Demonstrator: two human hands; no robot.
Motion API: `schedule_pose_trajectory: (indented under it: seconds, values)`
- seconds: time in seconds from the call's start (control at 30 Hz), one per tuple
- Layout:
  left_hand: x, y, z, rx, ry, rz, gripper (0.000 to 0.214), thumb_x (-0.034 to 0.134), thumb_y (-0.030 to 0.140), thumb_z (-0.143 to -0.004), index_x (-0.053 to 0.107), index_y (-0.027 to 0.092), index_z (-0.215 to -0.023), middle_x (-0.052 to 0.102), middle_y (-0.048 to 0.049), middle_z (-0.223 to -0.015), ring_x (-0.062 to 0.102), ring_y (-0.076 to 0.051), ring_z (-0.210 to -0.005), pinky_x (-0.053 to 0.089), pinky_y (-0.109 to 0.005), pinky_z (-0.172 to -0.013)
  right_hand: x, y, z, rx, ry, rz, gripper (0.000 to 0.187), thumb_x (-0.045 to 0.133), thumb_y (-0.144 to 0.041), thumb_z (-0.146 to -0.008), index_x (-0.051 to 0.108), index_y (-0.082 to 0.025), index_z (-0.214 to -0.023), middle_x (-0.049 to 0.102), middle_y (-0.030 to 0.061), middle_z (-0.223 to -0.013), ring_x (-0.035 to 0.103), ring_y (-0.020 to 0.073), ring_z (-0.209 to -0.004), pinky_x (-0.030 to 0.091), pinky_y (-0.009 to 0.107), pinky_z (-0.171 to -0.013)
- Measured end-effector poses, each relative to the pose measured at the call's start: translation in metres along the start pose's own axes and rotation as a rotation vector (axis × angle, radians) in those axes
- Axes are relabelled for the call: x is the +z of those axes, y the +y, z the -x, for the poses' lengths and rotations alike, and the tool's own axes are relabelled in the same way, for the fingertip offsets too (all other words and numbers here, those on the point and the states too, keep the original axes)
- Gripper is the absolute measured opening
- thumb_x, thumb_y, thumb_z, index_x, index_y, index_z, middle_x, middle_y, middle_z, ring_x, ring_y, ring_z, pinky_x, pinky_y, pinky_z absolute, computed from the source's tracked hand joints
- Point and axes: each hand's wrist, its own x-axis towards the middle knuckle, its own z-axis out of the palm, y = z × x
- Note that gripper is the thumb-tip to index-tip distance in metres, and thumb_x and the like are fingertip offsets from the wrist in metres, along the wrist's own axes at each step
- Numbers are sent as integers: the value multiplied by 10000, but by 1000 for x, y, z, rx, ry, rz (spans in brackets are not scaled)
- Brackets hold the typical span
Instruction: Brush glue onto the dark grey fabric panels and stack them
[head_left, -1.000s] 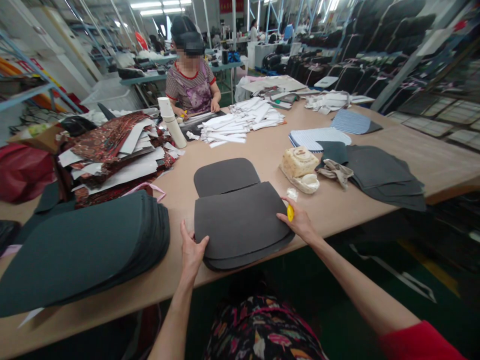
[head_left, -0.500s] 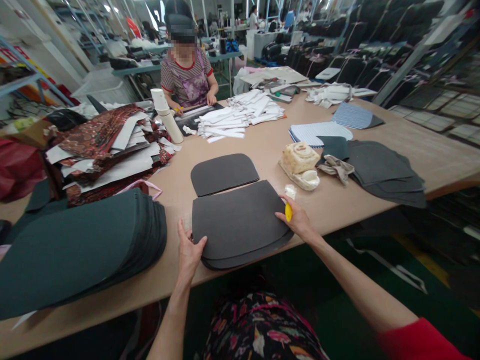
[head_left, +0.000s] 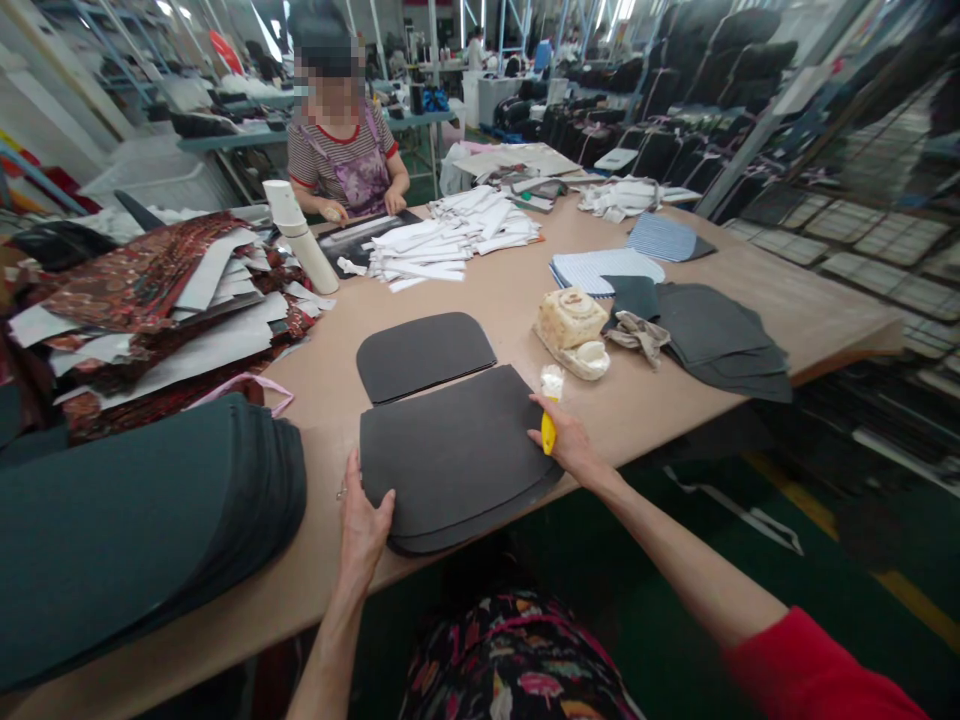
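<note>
A dark grey panel (head_left: 450, 450) with rounded front corners lies on other similar pieces near the table's front edge. At its left edge, my left hand (head_left: 364, 520) has its fingers apart, with the thumb beside the panel's rim. My right hand (head_left: 566, 440) is closed around a brush (head_left: 549, 434) with a yellow handle and whitish bristles, its fingertips against the panel's right edge. Just beyond lies a smaller dark grey piece (head_left: 427, 355) with a rounded top. A whitish, crusted block-shaped container (head_left: 570, 320) stands past the brush.
Thick dark green panels (head_left: 150, 530) are stacked at left, before patterned scraps (head_left: 150, 285). A co-worker (head_left: 349, 160) sits across the table by white strips (head_left: 457, 240) and a pale cylinder (head_left: 307, 250). More grey panels (head_left: 720, 335) and a crumpled cloth (head_left: 637, 335) lie right.
The view has swung a little to the right, so the things on the table appear further left. Both hands stay at the panel's edges, the brush still in my right hand.
</note>
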Motion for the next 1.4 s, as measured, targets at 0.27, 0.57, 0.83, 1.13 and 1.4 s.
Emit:
schedule_pose_trajectory:
  seconds: [0.27,0.57,0.83,1.13,1.4]
  values:
    - [3,-11,-4,90,-17,-216,467,517,341,-733,532,193,-1175,509,-120,-1211,453,-327,-1186,355,-529,-1022,-6,2,-4,6,-11,-37,550,611,-264,-751,475,-209,-1281,646,66,-955,604,251,-912,457,400,-837]
    - [4,-18,-6,66,-20,-296,489,485,409,-734,566,165,-1149,519,-139,-1206,469,-343,-1176,351,-526,-1027,-12,-2,-3,-7,-7,-95,532,610,-278,-775,462,-221,-1283,613,84,-1123,579,254,-1029,442,409,-903]
    - [3,-20,-8,70,-31,-316,496,479,422,-738,569,152,-1145,522,-157,-1225,484,-344,-1168,367,-533,-1013,-9,2,-1,-37,-1,-50,513,605,-248,-776,481,-206,-1272,646,60,-965,597,243,-960,469,370,-857]
    - [7,-11,-1,52,-4,-297,459,509,300,-722,567,138,-1147,533,-151,-1231,483,-318,-1182,370,-514,-1030,-7,0,4,-59,64,177,489,656,-256,-750,545,-153,-1214,605,154,-1005,524,329,-990,424,457,-824]
    - [8,-14,10,67,-2,-301,465,534,187,-745,527,123,-1205,498,-164,-1298,470,-278,-1216,389,-471,-1033,12,9,14,-350,51,241,352,458,-399,-896,568,-150,-1120,601,117,-884,574,236,-802,474,351,-721]
